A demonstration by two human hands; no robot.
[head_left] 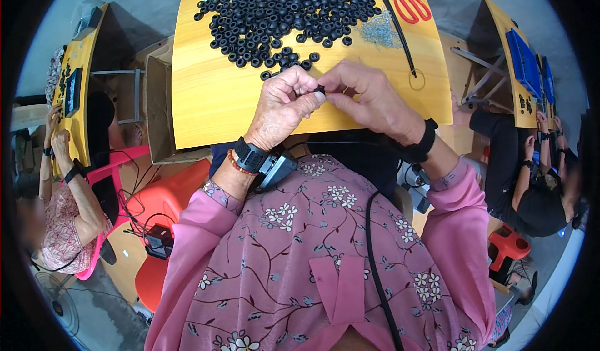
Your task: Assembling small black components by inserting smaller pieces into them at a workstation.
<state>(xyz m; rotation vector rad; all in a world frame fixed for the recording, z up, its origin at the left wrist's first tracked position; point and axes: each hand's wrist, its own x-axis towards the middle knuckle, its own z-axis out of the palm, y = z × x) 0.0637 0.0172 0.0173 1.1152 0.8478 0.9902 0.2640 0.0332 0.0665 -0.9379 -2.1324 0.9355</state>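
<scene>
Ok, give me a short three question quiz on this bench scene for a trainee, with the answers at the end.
1. True or false: the red-handled metal scissors lie at the wooden table's far right.
2. What do both hands pinch between them? A) a small black rubber ring B) a pencil C) a coin
3. Fill in: the heap of black rubber rings lies ____ the hands, farther from the person.

Key:
1. True.
2. A: the left hand and right hand meet on the small black rubber ring.
3. beyond.
</scene>
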